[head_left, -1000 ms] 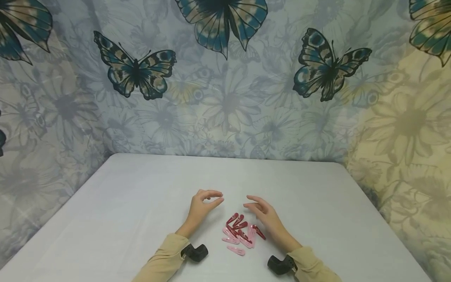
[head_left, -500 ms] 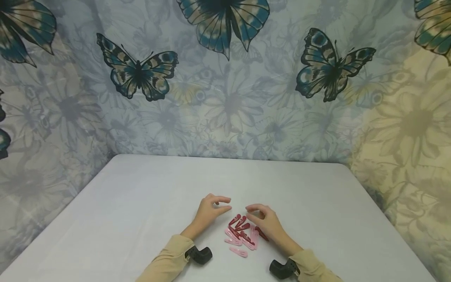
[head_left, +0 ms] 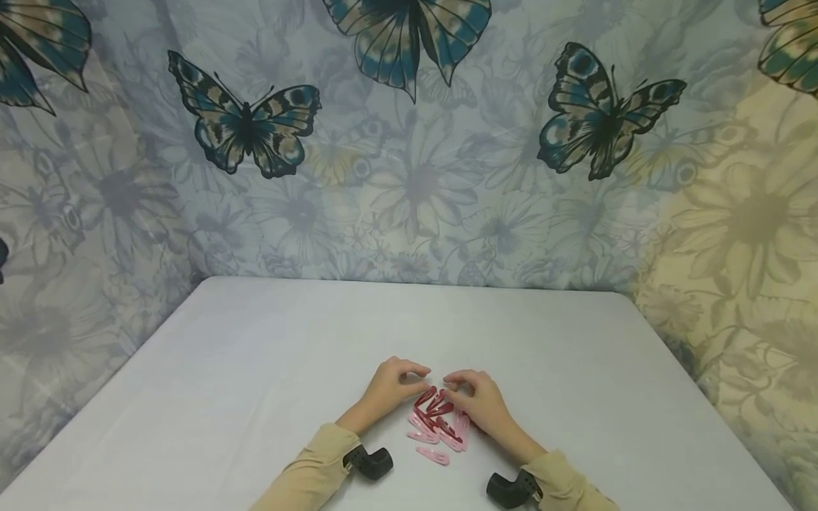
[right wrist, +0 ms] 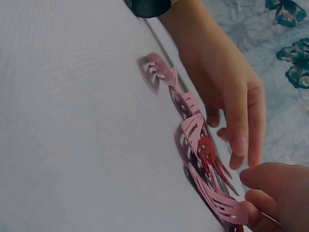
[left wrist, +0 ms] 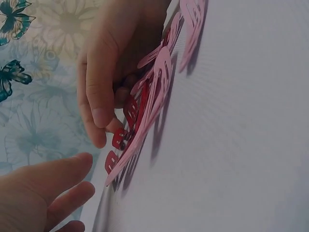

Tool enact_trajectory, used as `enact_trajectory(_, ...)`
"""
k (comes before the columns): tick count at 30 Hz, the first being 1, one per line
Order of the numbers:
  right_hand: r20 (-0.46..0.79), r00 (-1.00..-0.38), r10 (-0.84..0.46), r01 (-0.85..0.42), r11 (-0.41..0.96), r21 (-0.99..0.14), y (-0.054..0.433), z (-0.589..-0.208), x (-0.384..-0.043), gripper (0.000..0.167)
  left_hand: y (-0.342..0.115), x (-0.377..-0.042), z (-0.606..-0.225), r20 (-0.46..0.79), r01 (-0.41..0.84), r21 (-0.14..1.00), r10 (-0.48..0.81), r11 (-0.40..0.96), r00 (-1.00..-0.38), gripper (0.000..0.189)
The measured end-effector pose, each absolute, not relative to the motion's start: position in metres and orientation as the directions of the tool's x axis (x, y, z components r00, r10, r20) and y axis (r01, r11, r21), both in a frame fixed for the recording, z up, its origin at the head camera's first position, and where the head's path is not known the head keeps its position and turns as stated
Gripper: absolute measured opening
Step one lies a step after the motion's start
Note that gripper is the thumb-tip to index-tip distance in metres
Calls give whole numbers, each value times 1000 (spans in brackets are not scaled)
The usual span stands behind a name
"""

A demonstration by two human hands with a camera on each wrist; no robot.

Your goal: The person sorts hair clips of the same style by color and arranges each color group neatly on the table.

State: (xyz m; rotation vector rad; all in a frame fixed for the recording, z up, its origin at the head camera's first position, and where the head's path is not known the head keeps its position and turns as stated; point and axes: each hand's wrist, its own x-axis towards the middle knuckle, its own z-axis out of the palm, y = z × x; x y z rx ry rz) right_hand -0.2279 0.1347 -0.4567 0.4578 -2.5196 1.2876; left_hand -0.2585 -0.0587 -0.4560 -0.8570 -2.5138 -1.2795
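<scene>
Red snap hair clips (head_left: pixel 441 409) and pink snap hair clips (head_left: pixel 422 437) lie in a loose pile, partly overlapping. At the pile's far left edge is my left hand (head_left: pixel 391 385), thumb and fingers apart with nothing between them. My right hand (head_left: pixel 482 403) arches over the pile's right side, its fingers loosely bent and hiding some clips. In the left wrist view the right hand's fingers (left wrist: pixel 100 116) hang close beside the red clips (left wrist: pixel 130 111); whether they touch is unclear. A single pink clip (head_left: pixel 433 455) lies nearest me.
The pile lies on a white table (head_left: pixel 287 333) near its front. Patterned cloth with butterflies (head_left: pixel 249 131) hangs behind and at both sides. Black cameras (head_left: pixel 373 463) sit on both wrists, low beside the clips.
My left hand has moved right and slightly nearer, up to the pile's edge. The right hand has lowered a little over the clips' right side. The clips appear unmoved.
</scene>
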Motion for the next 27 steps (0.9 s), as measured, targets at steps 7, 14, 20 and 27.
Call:
enact_trajectory(7,387,-909,-155,-399,595,-698,126,-457,-228,18,-60,-258,-456,397,609,600,468,519,-790,34)
enact_trajectory(14,390,-908,-155,-392,645,-656,121,-453,-226,25,-59,-256,-457,384,618,522,485,588,-786,43)
enact_trajectory(20,388,-908,-158,-393,640,-660,123,-454,-226,23,-58,-256,-458,378,622,532,496,575,-782,36)
enact_trajectory(27,374,-913,-164,-387,638,-666,122,-453,-223,24,-58,-256,-460,374,610,564,486,556,-790,19)
